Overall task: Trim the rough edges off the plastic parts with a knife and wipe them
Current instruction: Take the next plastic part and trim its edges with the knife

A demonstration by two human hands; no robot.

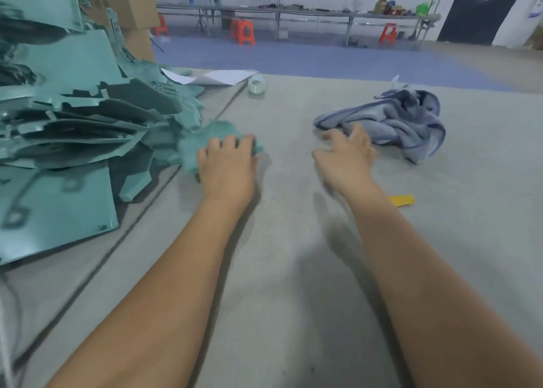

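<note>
One teal plastic part (217,141) is gripped by the left hand (227,167) at the edge of the big pile (73,117) on the worktop (293,270). The right hand (346,155), spread and holding nothing, is beside the blue cloth (405,123). No knife is clearly seen, so trimming and wiping seem mostly left.

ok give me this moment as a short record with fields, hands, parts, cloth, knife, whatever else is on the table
left hand: left hand grips a teal plastic part at the edge of the pile
right hand: right hand open, fingers spread, at the near edge of the cloth, grip on it not clear
parts pile: teal plastic parts heaped at the table's left
cloth: blue-grey cloth crumpled on the table
knife: yellow object beside the right forearm, possibly the knife, partly hidden
other: tape roll and white paper at the far side
</note>
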